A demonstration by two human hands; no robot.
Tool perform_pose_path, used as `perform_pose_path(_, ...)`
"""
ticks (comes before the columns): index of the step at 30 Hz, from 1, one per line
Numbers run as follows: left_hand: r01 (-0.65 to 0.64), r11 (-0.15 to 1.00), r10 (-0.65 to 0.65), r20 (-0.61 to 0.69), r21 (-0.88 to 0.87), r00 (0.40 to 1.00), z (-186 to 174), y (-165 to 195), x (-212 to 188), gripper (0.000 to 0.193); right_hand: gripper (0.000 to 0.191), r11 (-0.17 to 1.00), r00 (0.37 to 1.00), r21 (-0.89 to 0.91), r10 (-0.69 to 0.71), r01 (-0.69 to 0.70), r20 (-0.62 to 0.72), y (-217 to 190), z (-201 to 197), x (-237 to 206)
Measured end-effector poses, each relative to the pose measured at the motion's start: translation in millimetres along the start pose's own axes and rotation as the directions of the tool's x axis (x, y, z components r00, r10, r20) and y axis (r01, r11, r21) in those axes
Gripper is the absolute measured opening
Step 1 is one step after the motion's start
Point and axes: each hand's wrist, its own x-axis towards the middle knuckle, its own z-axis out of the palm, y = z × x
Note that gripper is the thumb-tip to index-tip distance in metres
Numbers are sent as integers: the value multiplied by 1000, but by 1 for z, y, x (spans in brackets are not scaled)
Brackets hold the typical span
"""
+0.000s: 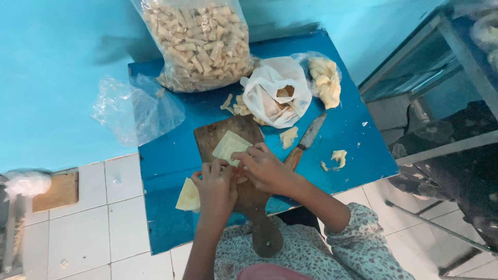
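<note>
Both hands met over brown wooden paddle-shaped board (228, 136) on blue counter (358, 140). Left hand (217, 187) and right hand (265, 168) pinched shut on near corner of pale yellow square dough sheets (229, 145). Stack lay just beyond fingers. Wooden-handled knife (306, 141) right of board, nearer right hand.

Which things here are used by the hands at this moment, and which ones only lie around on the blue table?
In use:
- left hand and right hand, both on the dough sheets
- wooden board under them

Lying about:
- knife
- spare sheet
- big bag of rolled pieces
- white bag
- empty clear bag
- dough scraps
</note>
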Motion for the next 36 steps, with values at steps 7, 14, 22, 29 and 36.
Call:
perform_pose_path(7,1,1000,-1,-25,0,1000,-1,1,1,19,53,1000,1000,-17,6,-6,-8,0,-1,3)
perform_pose_path(14,-5,1000,5,-45,9,999,-1,2,2,14,50,997,1000,-76,-18,17,-14,-3,-1,4)
perform_pose_path(22,-37,998,42,-82,60,996,4,0,4,12,36,997,994,-74,-24,16,-110,-6,9,-4)
perform_pose_path(29,17,998,-10,-114,57,993,9,-2,3,25,50,943,985,-320,-134,92,-112,0,17,-11)
perform_pose_path(36,83,995,-76,-114,54,991,8,-3,4,46,50,933,978,-334,-178,132,-112,4,19,-10)
